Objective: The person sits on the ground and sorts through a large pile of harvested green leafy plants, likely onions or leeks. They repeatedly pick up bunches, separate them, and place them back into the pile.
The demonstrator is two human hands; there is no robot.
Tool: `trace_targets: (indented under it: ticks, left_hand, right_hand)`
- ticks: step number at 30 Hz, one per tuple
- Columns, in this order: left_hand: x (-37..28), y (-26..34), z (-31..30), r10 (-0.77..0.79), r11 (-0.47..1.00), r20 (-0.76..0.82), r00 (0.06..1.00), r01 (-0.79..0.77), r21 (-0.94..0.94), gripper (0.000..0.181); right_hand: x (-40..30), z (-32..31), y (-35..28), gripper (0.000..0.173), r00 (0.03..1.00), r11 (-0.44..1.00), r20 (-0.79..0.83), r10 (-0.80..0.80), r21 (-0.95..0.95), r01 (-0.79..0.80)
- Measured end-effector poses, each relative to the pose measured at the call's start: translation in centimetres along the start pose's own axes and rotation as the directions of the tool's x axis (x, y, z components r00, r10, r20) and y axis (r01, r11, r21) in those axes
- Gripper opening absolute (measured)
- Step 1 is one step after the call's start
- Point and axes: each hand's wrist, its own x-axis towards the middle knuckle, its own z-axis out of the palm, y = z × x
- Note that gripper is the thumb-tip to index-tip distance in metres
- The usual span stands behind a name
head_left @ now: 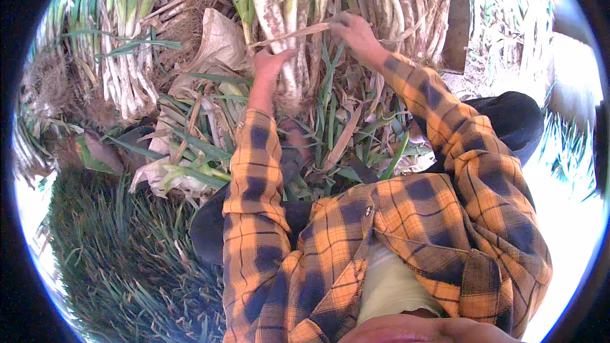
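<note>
My right hand (351, 31) grips one end of a dry, tan leaf strip (305, 32), stretched across the white stems of a bunch of green onions or leeks (288, 69). On the other side of these stems is my left hand (272, 63), its thumb laid over them near the strip's other end; its fingers are partly hidden behind the stems. The bunch hangs roots down, with its green tops beyond the frame's upper edge. Just right of my right hand stands another thick group of soil-stained stems (410, 14).
Further bunches (126, 66) with roots lie at the left, beside a pale woven sack (221, 40). Loose green and dry leaves (333, 138) cover the ground between my knees. A mass of green tops (133, 257) fills the lower left. A brown board-like piece (457, 28) stands at the right.
</note>
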Motion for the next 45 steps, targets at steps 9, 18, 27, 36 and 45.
trace_targets:
  ticks: [9,18,27,36,45]
  left_hand:
    - [-4.6,1.7,8.4,0.022,0.97,0.105,0.994,0.005,-0.244,0.052]
    - [-5.3,2.5,8.4,0.058,0.961,0.036,0.998,-0.046,-0.274,0.028]
    - [-8.6,4.9,3.4,-0.063,0.657,0.102,0.993,0.118,-0.744,0.023]
    - [-11.2,4.4,4.0,-0.151,0.635,0.089,0.984,0.166,-0.754,0.024]
    - [-5.3,1.6,3.7,0.011,0.748,-0.162,0.987,-0.116,-0.653,0.022]
  right_hand:
    - [-0.2,0.3,-1.2,0.046,0.918,0.628,0.34,0.202,0.674,-0.388]
    - [-1.2,-5.1,-1.0,0.044,0.954,0.963,0.287,0.091,0.22,-0.158]
    - [-3.4,-11.9,-4.3,0.039,0.952,0.923,0.167,0.256,0.249,-0.292]
    - [-15.2,-14.8,-10.4,0.025,0.893,0.637,0.384,0.234,0.634,-0.44]
    - [-20.5,-16.5,-4.8,0.051,0.963,0.955,0.173,0.209,0.177,-0.239]
